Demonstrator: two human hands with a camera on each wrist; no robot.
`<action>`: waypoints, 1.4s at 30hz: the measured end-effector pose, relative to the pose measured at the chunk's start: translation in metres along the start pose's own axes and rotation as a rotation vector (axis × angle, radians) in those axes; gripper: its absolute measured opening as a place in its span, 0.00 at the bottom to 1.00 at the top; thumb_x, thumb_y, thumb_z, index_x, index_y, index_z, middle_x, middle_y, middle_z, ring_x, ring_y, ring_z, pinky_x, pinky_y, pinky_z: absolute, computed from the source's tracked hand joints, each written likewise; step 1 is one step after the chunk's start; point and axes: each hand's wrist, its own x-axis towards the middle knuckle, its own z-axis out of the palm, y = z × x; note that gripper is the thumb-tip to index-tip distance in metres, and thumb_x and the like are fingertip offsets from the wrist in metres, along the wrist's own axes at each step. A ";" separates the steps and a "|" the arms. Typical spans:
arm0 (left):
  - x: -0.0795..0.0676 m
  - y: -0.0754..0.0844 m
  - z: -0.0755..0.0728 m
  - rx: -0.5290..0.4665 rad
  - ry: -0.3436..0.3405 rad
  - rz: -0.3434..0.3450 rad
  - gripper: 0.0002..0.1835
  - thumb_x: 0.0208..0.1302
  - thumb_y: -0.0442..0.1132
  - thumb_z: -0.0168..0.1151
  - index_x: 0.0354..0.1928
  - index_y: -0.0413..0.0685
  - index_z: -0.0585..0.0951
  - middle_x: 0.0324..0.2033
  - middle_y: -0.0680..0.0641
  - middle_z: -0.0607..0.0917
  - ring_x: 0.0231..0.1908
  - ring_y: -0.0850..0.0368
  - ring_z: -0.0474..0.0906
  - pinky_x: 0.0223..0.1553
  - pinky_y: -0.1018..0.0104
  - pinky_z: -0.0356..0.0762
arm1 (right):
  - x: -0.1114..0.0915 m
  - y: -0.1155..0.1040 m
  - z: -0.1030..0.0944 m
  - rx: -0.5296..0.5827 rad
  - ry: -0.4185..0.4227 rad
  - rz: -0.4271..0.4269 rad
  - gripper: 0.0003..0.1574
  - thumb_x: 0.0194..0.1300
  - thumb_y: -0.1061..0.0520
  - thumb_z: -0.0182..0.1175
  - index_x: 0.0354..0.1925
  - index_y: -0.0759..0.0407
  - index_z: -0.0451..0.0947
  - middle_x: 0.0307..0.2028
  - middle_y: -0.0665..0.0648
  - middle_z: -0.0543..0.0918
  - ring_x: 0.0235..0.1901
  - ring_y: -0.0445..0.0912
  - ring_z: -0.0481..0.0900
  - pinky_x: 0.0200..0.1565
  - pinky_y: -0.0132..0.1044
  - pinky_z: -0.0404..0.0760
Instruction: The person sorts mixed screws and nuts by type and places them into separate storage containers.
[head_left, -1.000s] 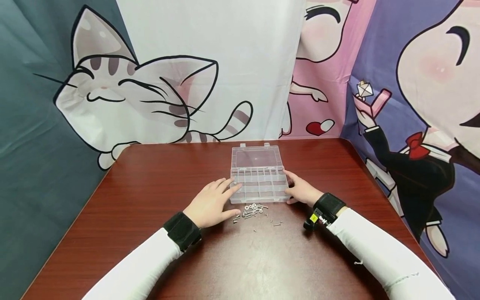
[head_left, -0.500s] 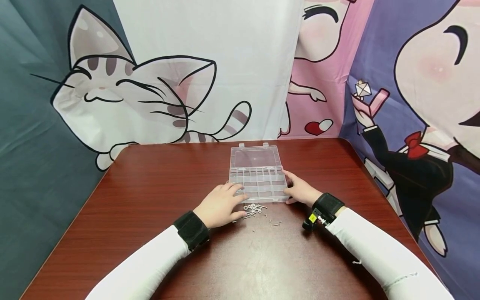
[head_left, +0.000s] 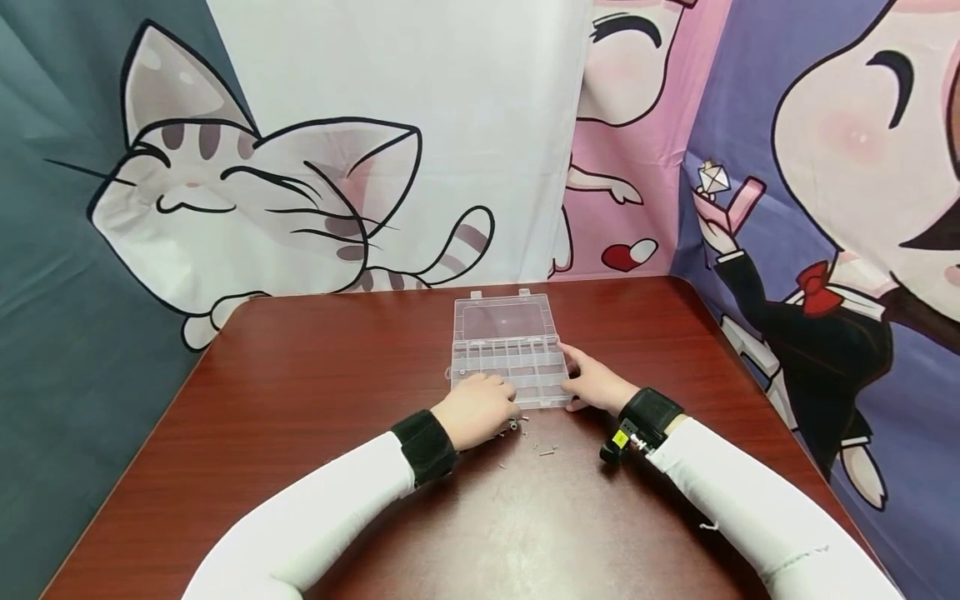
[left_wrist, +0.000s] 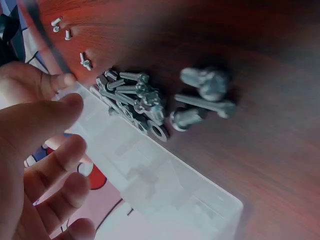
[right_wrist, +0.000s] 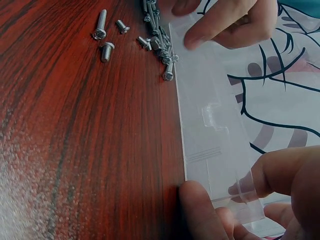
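A clear plastic compartment box (head_left: 528, 361) sits on the table with its lid (head_left: 504, 318) lifted back. My right hand (head_left: 596, 386) holds the right end of the box, thumb at the front corner and fingers on the far side. My left hand (head_left: 477, 410) hovers at the front left of the box, hiding most of the hardware in the head view. Its fingers are loosely bent, with nothing between them in the left wrist view. Along the box's front edge lies a pile of bolts (left_wrist: 135, 97) with washers (left_wrist: 158, 130). Several separate bolts (left_wrist: 202, 105) lie beside it.
A few small loose screws (head_left: 547, 452) are scattered on the brown table (head_left: 337, 350) in front of the box. Behind the table hangs a printed cartoon cloth (head_left: 315, 200). Black straps (head_left: 651, 412) with a camera are worn on the wrists.
My left hand has moved right and toward me, from the box's left side to over the hardware pile, its fingers bending more. The right hand stays on the box.
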 end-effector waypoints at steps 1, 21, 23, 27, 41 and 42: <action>0.003 0.001 0.000 0.011 -0.008 0.006 0.06 0.66 0.51 0.63 0.39 0.66 0.88 0.33 0.56 0.81 0.38 0.56 0.77 0.36 0.62 0.74 | 0.000 0.000 0.000 0.001 0.000 -0.002 0.52 0.63 0.70 0.52 0.79 0.54 0.43 0.52 0.70 0.67 0.41 0.54 0.77 0.32 0.44 0.85; 0.015 0.005 0.010 0.070 -0.013 0.046 0.08 0.68 0.49 0.61 0.34 0.65 0.88 0.31 0.56 0.82 0.33 0.58 0.78 0.29 0.64 0.76 | 0.002 0.002 0.000 0.014 0.006 -0.005 0.52 0.62 0.70 0.53 0.78 0.54 0.44 0.52 0.70 0.68 0.41 0.54 0.78 0.31 0.44 0.85; 0.014 0.006 0.009 0.071 -0.015 0.046 0.08 0.67 0.48 0.61 0.34 0.65 0.89 0.31 0.56 0.82 0.33 0.58 0.78 0.29 0.64 0.76 | 0.001 0.003 0.001 0.017 0.006 0.001 0.52 0.62 0.70 0.53 0.78 0.54 0.44 0.53 0.70 0.68 0.41 0.54 0.78 0.31 0.44 0.85; 0.014 0.008 0.007 0.067 -0.037 0.031 0.08 0.67 0.48 0.61 0.33 0.63 0.88 0.32 0.56 0.82 0.33 0.58 0.78 0.29 0.64 0.76 | 0.000 0.002 0.001 0.013 0.005 0.004 0.52 0.62 0.70 0.53 0.78 0.54 0.44 0.52 0.70 0.68 0.41 0.54 0.78 0.31 0.44 0.85; 0.013 0.006 0.006 -0.052 -0.034 0.000 0.05 0.65 0.46 0.64 0.33 0.57 0.86 0.32 0.56 0.81 0.35 0.58 0.79 0.35 0.63 0.78 | -0.001 0.000 0.003 0.023 0.018 -0.002 0.52 0.61 0.71 0.53 0.78 0.55 0.44 0.52 0.70 0.68 0.39 0.53 0.78 0.31 0.45 0.85; 0.012 0.005 0.006 -0.078 -0.029 -0.008 0.05 0.64 0.46 0.64 0.32 0.57 0.85 0.30 0.56 0.80 0.34 0.58 0.79 0.34 0.63 0.78 | -0.001 0.001 0.003 0.022 0.016 -0.001 0.53 0.61 0.71 0.52 0.79 0.54 0.44 0.52 0.70 0.68 0.39 0.53 0.78 0.31 0.44 0.85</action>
